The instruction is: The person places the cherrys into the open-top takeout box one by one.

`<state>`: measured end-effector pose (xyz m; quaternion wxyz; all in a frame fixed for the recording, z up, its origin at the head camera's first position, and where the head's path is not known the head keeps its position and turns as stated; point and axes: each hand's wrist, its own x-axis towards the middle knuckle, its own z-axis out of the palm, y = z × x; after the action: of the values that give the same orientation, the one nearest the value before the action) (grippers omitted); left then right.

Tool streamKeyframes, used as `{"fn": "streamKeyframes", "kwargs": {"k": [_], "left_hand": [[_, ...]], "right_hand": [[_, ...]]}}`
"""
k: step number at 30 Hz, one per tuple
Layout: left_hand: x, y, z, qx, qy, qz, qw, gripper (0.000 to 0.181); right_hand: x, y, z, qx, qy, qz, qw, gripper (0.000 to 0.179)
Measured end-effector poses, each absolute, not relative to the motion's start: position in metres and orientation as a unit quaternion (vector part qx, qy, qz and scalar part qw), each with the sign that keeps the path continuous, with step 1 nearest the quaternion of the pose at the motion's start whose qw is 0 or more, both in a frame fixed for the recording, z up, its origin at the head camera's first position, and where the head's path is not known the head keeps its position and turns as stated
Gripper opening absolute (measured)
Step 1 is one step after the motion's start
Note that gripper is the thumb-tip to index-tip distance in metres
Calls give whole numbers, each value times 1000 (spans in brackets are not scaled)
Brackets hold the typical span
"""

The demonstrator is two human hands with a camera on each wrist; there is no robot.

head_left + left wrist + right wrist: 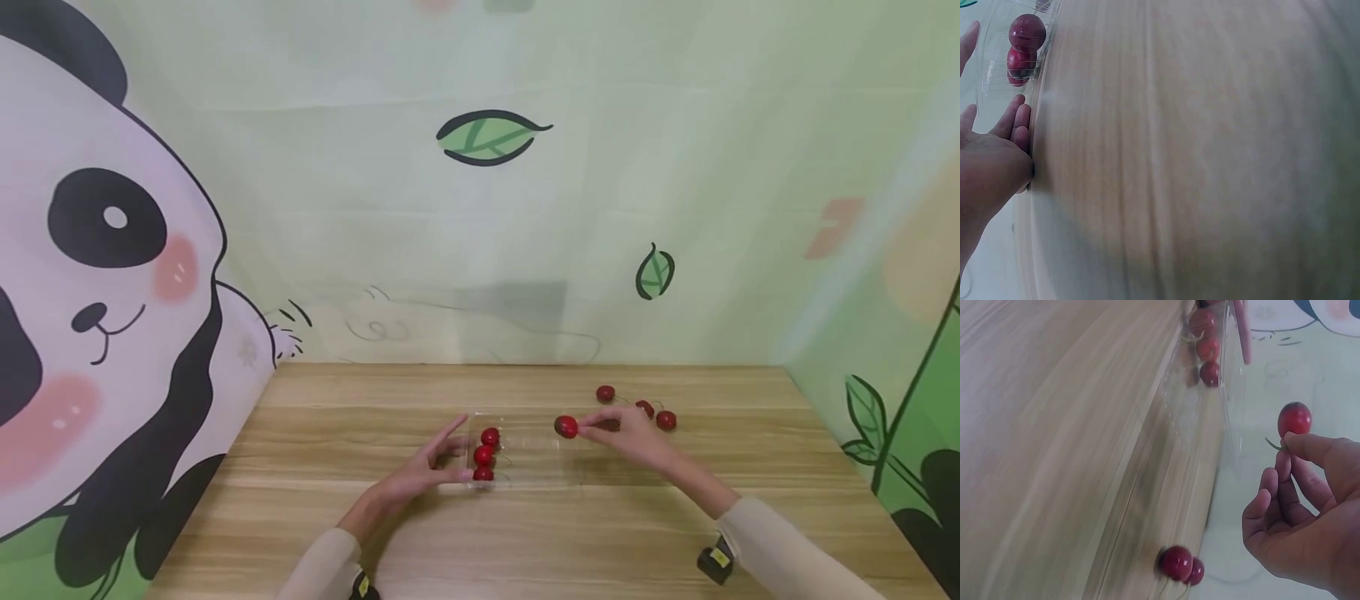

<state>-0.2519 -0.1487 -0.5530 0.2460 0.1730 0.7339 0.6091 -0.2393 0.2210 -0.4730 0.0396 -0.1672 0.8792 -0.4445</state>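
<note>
My right hand (pixel 633 437) pinches a red cherry (pixel 566 427) between thumb and fingertips, above the right end of a clear plastic container (pixel 532 479). In the right wrist view the held cherry (pixel 1295 418) shows a short green stem beside the fingertips. Three cherries (pixel 483 456) lie in a row at the container's left end. Around that end my left hand (pixel 412 479) rests with its fingers spread and fairly straight, the thumb by the near corner. In the left wrist view some fingers of the left hand (pixel 997 150) are near the container's wall (pixel 985 94).
Beyond the right hand, a single cherry (pixel 605 393) lies on the wooden table (pixel 337 400). Two more, a partly hidden cherry (pixel 645 408) and a whole cherry (pixel 666 420), lie close together. A printed cloth backdrop (pixel 360 208) rises behind the table's far edge.
</note>
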Motion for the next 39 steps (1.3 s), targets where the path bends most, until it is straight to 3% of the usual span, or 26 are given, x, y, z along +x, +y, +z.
{"fn": "streamKeyframes", "kwargs": {"k": [15, 22, 39], "left_hand": [[-250, -148, -552, 171, 737, 606, 247, 94], [-250, -147, -552, 168, 737, 607, 246, 94], [-252, -148, -555, 166, 733, 611, 248, 91]], "right_hand": [[-245, 183, -490, -267, 849, -454, 49, 15], [-245, 166, -489, -249, 854, -450, 82, 17], [-249, 141, -505, -308, 855, -410, 79, 6]]}}
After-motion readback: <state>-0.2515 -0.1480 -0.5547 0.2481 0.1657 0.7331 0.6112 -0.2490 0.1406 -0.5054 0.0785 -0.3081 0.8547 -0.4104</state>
